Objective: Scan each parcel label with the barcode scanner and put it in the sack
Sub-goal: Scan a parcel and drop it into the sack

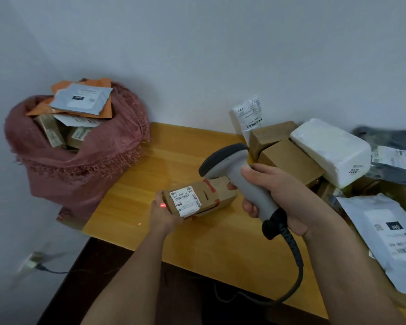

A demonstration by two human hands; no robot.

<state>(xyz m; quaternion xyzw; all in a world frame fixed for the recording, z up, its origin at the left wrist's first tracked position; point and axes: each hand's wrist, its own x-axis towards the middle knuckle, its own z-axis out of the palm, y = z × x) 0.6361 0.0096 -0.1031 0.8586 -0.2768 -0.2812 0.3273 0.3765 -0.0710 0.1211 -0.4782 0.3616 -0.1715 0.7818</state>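
My left hand (162, 215) grips the near end of a small brown cardboard parcel (211, 195) just above the table, its white barcode label (186, 201) facing up. My right hand (281, 195) holds the grey barcode scanner (239, 174) by its handle, head pointing down at the parcel. A red scan dot shows on my left hand beside the label. The reddish-brown sack (80, 160) stands at the left beyond the table's end, open and holding several parcels.
The yellow wooden table (197, 242) carries a pile at the right: brown boxes (288, 156), a white wrapped parcel (331, 148), grey mailer bags (389, 240). The scanner's black cable (295, 266) loops down over the front edge. A wall stands close behind.
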